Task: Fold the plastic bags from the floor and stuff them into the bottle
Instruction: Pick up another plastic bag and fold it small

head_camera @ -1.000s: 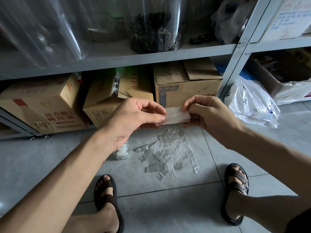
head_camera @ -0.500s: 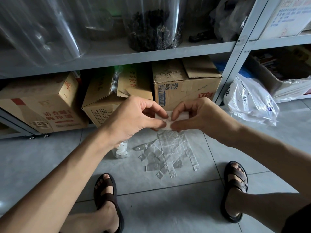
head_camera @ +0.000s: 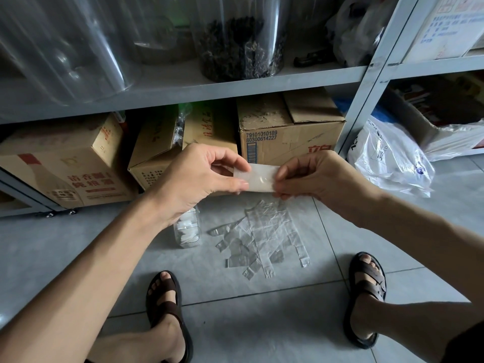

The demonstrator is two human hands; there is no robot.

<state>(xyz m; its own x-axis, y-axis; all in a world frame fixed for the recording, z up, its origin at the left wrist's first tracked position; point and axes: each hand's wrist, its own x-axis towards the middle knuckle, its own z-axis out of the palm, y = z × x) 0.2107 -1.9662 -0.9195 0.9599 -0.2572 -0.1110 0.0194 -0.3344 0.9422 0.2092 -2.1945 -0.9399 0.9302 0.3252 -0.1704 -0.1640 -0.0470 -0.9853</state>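
Translucent plastic, folded into a short flat strip (head_camera: 259,178): held in the air in front of the cardboard boxes (head_camera: 288,137), above the floor; pinched at one end between thumb and forefinger of the left hand (head_camera: 199,179), at the other end between thumb and fingertips of the right hand (head_camera: 319,176); both grips closed on the strip, remaining fingers curled. Below the hands, flat on the grey tiled floor (head_camera: 78,247): a loose pile of clear plastic bags (head_camera: 264,231), handles splayed toward the feet. Just left of the pile, partly hidden behind the left wrist: a small clear bottle (head_camera: 186,231), standing, packed with white folded wads; touching the pile or not, cannot tell. Brown sandals (head_camera: 163,305) on both feet, either side of the pile. By the right shelf post: a crumpled white printed bag (head_camera: 387,158) on the floor. On the grey metal shelf (head_camera: 209,87) above the boxes: a clear jar (head_camera: 241,45) holding dark dried stuff, among other clear containers.
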